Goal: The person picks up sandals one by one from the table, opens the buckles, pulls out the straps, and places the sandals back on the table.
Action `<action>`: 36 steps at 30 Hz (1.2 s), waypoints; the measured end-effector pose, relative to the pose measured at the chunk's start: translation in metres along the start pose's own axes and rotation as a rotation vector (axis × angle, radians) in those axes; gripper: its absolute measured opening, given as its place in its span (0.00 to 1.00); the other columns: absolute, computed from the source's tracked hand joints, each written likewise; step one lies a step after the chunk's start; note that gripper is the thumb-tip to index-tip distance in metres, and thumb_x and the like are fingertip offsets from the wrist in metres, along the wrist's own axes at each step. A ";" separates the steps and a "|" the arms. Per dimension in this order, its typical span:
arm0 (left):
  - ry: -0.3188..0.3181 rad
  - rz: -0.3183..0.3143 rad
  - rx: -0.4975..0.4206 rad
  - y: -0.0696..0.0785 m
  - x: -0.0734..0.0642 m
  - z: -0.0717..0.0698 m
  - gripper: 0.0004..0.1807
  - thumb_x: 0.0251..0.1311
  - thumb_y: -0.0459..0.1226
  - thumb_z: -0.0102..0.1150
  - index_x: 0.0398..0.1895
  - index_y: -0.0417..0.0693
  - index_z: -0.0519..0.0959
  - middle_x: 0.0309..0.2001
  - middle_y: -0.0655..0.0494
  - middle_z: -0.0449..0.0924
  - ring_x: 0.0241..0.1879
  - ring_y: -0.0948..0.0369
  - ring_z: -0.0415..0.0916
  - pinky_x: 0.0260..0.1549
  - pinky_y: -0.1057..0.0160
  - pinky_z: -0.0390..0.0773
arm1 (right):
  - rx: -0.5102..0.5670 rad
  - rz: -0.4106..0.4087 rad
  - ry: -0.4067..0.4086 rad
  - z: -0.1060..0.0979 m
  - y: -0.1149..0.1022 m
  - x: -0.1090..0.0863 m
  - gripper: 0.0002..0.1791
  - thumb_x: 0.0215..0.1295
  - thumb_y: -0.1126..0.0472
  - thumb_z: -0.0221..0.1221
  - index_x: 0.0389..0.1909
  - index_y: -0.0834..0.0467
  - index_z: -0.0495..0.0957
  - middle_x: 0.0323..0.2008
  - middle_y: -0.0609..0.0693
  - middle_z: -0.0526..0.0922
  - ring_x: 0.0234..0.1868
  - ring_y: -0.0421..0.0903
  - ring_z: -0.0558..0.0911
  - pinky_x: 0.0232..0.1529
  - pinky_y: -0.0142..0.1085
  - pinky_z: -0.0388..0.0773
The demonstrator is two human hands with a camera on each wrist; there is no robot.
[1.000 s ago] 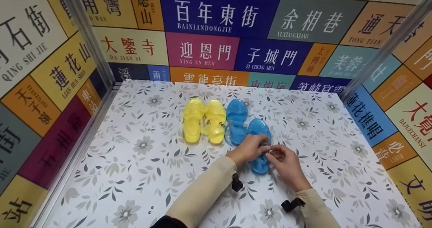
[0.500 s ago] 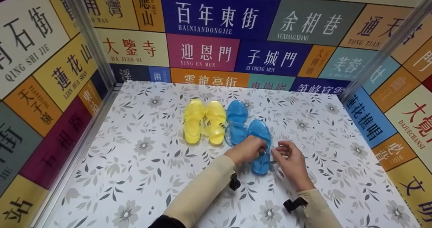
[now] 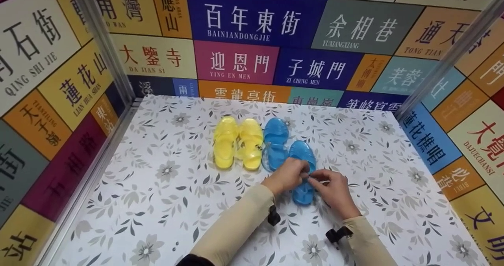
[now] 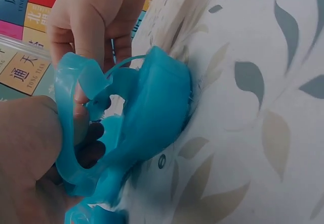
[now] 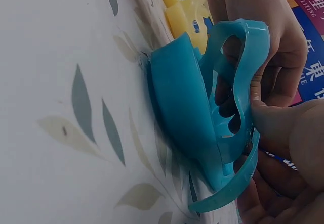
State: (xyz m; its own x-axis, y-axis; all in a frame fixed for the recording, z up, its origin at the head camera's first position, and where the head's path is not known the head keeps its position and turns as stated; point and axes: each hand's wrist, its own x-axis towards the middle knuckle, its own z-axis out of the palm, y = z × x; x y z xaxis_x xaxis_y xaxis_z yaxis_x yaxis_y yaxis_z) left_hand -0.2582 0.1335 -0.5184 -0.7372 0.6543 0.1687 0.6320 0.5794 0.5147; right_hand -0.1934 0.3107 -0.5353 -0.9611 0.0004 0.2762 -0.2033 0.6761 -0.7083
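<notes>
The nearer blue sandal (image 3: 302, 197) lies sole down on the table, with both hands over its ankle strap. My left hand (image 3: 286, 174) holds that strap (image 5: 249, 64), its curled fingers reaching inside the loop. From the other side, my right hand (image 3: 334, 189) pinches the strap by its buckle area, the thumb (image 5: 273, 125) pressed against it. One strap end (image 5: 223, 196) curves out loose below the right fingers. Fingers hide the buckle itself. The other blue sandal (image 3: 277, 130) lies just left and farther back.
A yellow sandal (image 3: 224, 151) and its mate (image 3: 252, 155) stand side by side left of the blue ones. The table (image 3: 165, 203) has a white leaf-and-flower cover. Printed panels (image 3: 252, 17) wall in the back and sides.
The right hand drew away to the right of the strap half a second ago and is now back against it, beside the left hand. The sandals have hardly moved.
</notes>
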 end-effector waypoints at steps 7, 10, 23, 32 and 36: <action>0.056 0.037 -0.016 0.000 -0.003 0.000 0.04 0.68 0.31 0.66 0.42 0.46 0.88 0.41 0.55 0.89 0.44 0.59 0.85 0.45 0.69 0.82 | -0.018 -0.003 -0.029 0.001 -0.003 0.001 0.14 0.63 0.65 0.73 0.50 0.61 0.89 0.41 0.55 0.91 0.43 0.53 0.89 0.41 0.34 0.86; 0.067 0.051 -0.010 0.000 -0.004 0.000 0.04 0.67 0.31 0.67 0.41 0.46 0.88 0.41 0.55 0.90 0.45 0.59 0.85 0.46 0.69 0.82 | -0.021 -0.021 -0.029 0.003 -0.002 0.000 0.13 0.64 0.66 0.72 0.49 0.61 0.89 0.40 0.54 0.91 0.42 0.52 0.89 0.42 0.36 0.87; 0.031 0.052 -0.025 0.000 -0.005 -0.001 0.02 0.71 0.34 0.65 0.41 0.49 0.86 0.40 0.58 0.88 0.42 0.64 0.84 0.42 0.72 0.81 | -0.028 -0.124 0.096 0.002 0.004 -0.002 0.09 0.59 0.66 0.75 0.41 0.57 0.92 0.35 0.50 0.92 0.35 0.43 0.89 0.37 0.17 0.77; 0.080 0.160 0.049 -0.002 -0.007 0.006 0.02 0.72 0.35 0.61 0.39 0.47 0.81 0.39 0.56 0.83 0.44 0.59 0.80 0.46 0.66 0.80 | 0.080 -0.059 0.109 0.004 0.005 -0.002 0.08 0.60 0.66 0.74 0.40 0.57 0.92 0.36 0.52 0.92 0.36 0.38 0.89 0.38 0.20 0.81; 0.085 0.179 0.063 -0.003 -0.008 0.005 0.02 0.72 0.33 0.59 0.39 0.47 0.79 0.40 0.55 0.82 0.45 0.58 0.79 0.48 0.64 0.79 | 0.094 -0.040 0.097 0.004 0.005 -0.002 0.07 0.62 0.65 0.74 0.41 0.56 0.92 0.36 0.50 0.92 0.37 0.38 0.89 0.38 0.21 0.82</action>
State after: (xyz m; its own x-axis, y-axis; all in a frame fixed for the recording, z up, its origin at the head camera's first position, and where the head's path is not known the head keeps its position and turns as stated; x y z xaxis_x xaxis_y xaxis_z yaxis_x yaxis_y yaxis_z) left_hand -0.2531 0.1289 -0.5259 -0.6273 0.7080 0.3245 0.7667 0.4882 0.4169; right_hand -0.1935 0.3110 -0.5415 -0.9301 0.0488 0.3639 -0.2623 0.6052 -0.7516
